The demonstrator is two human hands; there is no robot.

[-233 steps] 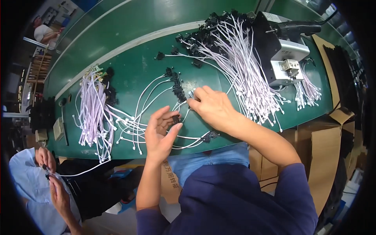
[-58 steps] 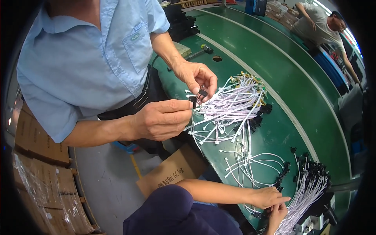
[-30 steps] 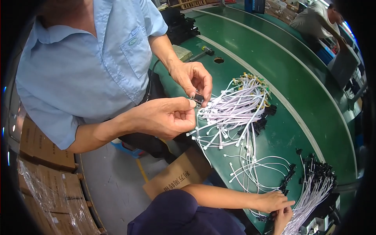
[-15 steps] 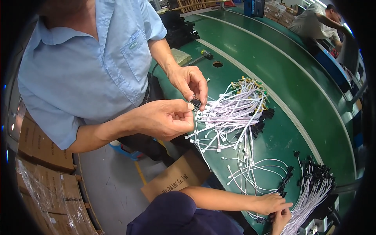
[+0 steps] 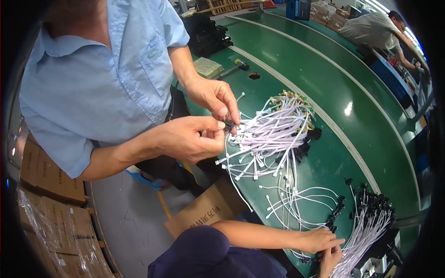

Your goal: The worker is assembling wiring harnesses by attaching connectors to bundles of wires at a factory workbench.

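At the lower right, my left hand [image 5: 316, 241] reaches in from a dark navy sleeve, its fingers bent over the fingertips of my right hand [image 5: 329, 261]. Both hands are closed together; whatever lies between them is too small or covered. Beside them rests a bundle of white cables [image 5: 364, 241] with black connectors [image 5: 373, 204] at the far end. Just beyond my left hand, a few loose white cables [image 5: 296, 204] curve toward a cluster of black connectors [image 5: 334, 214].
A co-worker in a light blue shirt [image 5: 116, 83] holds a small black part [image 5: 229, 125] beside a large cable pile [image 5: 278, 125]. A screwdriver-like tool [image 5: 236, 66] lies on the green table [image 5: 324, 171]. Cartons [image 5: 51, 171] stand left. Another person [image 5: 373, 32] bends at far right.
The co-worker's hands have turned the small black part, and a cable there hangs differently. My hands stay almost in place. The far person's arm has moved, and the view has shifted slightly.
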